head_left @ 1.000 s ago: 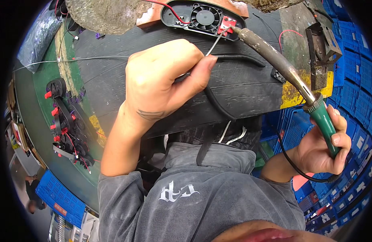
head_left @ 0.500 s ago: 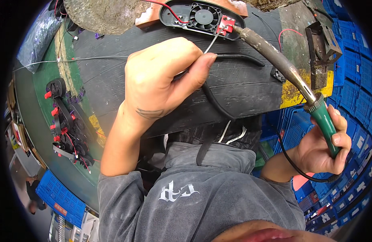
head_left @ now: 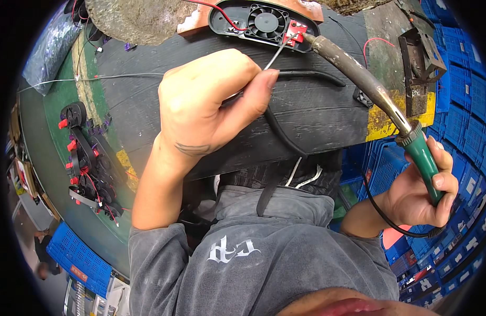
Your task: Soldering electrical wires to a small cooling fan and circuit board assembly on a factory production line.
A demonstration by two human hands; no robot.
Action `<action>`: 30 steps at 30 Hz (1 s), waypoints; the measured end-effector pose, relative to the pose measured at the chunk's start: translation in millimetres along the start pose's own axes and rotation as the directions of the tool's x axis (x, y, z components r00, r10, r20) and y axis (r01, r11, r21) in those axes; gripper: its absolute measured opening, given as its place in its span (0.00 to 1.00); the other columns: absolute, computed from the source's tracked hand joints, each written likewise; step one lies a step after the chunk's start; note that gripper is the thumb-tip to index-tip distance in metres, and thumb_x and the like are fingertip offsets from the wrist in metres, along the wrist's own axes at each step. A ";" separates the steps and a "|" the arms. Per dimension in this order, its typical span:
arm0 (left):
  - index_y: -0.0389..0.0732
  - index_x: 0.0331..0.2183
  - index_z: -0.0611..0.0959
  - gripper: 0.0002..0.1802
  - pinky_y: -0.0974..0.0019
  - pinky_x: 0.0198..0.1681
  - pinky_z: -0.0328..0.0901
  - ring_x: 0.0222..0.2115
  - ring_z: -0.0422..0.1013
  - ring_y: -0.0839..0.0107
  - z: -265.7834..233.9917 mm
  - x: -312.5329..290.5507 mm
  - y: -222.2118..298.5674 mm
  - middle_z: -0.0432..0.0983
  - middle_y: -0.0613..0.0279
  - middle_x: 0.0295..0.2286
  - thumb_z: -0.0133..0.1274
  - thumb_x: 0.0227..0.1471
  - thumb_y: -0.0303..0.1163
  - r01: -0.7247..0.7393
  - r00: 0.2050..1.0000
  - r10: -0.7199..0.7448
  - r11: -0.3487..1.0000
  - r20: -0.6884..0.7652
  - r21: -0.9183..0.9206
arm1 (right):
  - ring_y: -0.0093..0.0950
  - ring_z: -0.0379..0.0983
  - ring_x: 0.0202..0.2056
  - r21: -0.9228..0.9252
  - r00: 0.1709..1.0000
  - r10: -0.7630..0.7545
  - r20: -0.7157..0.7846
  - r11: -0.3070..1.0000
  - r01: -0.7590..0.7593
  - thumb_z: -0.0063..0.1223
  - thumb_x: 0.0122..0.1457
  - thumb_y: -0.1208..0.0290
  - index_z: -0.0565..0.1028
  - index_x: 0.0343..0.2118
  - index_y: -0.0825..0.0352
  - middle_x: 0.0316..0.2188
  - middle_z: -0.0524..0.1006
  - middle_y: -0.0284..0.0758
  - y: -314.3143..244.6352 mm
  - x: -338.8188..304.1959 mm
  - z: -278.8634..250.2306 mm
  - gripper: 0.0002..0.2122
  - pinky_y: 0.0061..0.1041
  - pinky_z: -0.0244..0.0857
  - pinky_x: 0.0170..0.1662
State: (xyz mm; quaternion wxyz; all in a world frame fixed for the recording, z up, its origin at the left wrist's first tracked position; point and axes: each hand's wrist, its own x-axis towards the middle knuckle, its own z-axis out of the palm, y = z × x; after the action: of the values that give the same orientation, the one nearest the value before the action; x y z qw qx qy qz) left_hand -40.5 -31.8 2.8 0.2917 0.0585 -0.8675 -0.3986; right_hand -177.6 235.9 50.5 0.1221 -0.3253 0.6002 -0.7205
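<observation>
Left grip shifted leftward, overlapping cable.

Worn on the head of the person I stand beside, the left of two side-by-side fisheye cameras looks down, its view upright. It is near enough that a grey T-shirt spreads across the lower middle and the left hand looms large, left of centre. A black fan housing sits by the top edge; blue plastic crates bend along the right toward a dark, rounded border.
</observation>
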 end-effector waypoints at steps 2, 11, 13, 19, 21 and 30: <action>0.37 0.17 0.76 0.08 0.71 0.16 0.58 0.12 0.65 0.70 -1.4 0.6 0.5 0.68 0.62 0.13 0.58 0.40 0.22 -0.011 1.000 0.011 1.000 -0.005 0.005 | 0.48 0.65 0.48 -0.006 1.000 -0.009 -0.010 1.000 0.009 0.32 0.56 0.56 0.75 0.30 0.64 0.41 0.72 0.51 -0.1 0.0 0.7 0.19 0.39 0.73 0.35; 0.37 0.17 0.76 0.08 0.71 0.16 0.58 0.12 0.65 0.70 -4.6 0.4 0.9 0.68 0.62 0.13 0.58 0.40 0.21 -0.023 1.000 0.023 0.999 -0.003 0.032 | 0.48 0.65 0.48 -0.015 1.000 -0.008 -0.019 1.000 0.008 0.31 0.56 0.56 0.75 0.29 0.64 0.40 0.72 0.51 -0.6 -0.1 -0.2 0.19 0.37 0.74 0.34; 0.37 0.17 0.76 0.08 0.70 0.16 0.58 0.12 0.65 0.69 -4.8 0.6 1.3 0.67 0.62 0.13 0.58 0.40 0.22 -0.011 1.000 0.011 1.000 0.003 0.021 | 0.48 0.65 0.48 -0.016 0.999 -0.016 -0.032 1.000 0.015 0.31 0.56 0.56 0.75 0.29 0.64 0.40 0.72 0.51 -0.5 -0.5 -1.0 0.19 0.37 0.74 0.34; 0.37 0.17 0.76 0.08 0.70 0.16 0.58 0.12 0.65 0.69 -3.8 -0.8 -0.1 0.67 0.62 0.13 0.58 0.40 0.22 -0.013 1.000 0.013 1.000 -0.007 0.024 | 0.48 0.65 0.48 -0.023 0.999 -0.016 -0.033 1.000 0.015 0.31 0.56 0.56 0.75 0.29 0.64 0.40 0.72 0.52 0.0 -0.7 0.2 0.19 0.37 0.74 0.34; 0.34 0.17 0.75 0.08 0.72 0.15 0.53 0.12 0.60 0.73 -1.9 -0.6 0.0 0.64 0.63 0.12 0.56 0.43 0.21 -0.023 1.000 0.023 1.000 -0.006 -0.014 | 0.48 0.65 0.48 -0.022 0.999 -0.014 -0.032 1.000 0.013 0.31 0.56 0.56 0.75 0.29 0.64 0.40 0.72 0.52 -0.3 -0.1 0.0 0.19 0.37 0.74 0.34; 0.38 0.17 0.76 0.08 0.71 0.16 0.59 0.12 0.66 0.69 -3.4 0.2 -0.6 0.68 0.62 0.13 0.58 0.40 0.23 -0.020 1.000 0.020 0.999 0.004 0.044 | 0.47 0.65 0.48 -0.030 0.999 -0.027 -0.047 0.999 0.026 0.32 0.56 0.57 0.75 0.29 0.64 0.40 0.72 0.52 0.6 -1.5 -1.3 0.19 0.38 0.74 0.33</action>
State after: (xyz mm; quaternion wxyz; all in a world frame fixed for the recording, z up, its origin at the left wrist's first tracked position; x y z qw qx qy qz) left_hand -38.9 -34.5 4.2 0.2927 0.0553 -0.8773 -0.3764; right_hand -177.4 237.6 49.4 0.0935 -0.3179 0.6091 -0.7206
